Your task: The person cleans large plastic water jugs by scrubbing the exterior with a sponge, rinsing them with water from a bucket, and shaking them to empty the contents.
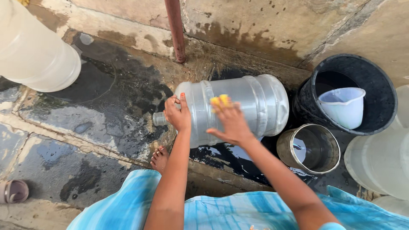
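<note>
Two bare arms reach out over a blue cloth (230, 213) spread across the person's lap, and a bare foot (159, 158) rests on the wet stone floor (85, 140) just beyond it. The left hand (178, 114) has its fingers curled tight around the shoulder of a large clear water jug (251, 106), close to the narrow neck. That jug lies on its side on the floor, neck pointing left, just short of the wall. The right hand (232, 121) presses a yellow scrubber (220, 101) against the jug's side, fingers closed on it. Right of the jug stands a steel pot (309, 149) with some water in it. Behind it sits a black bucket (375, 85) holding a pale plastic mug (343, 106). Farther off, a rusty pipe (175, 30) runs up the stained wall (255, 25), and a pale translucent container (34, 51) stands toward the floor's far left corner.
</note>
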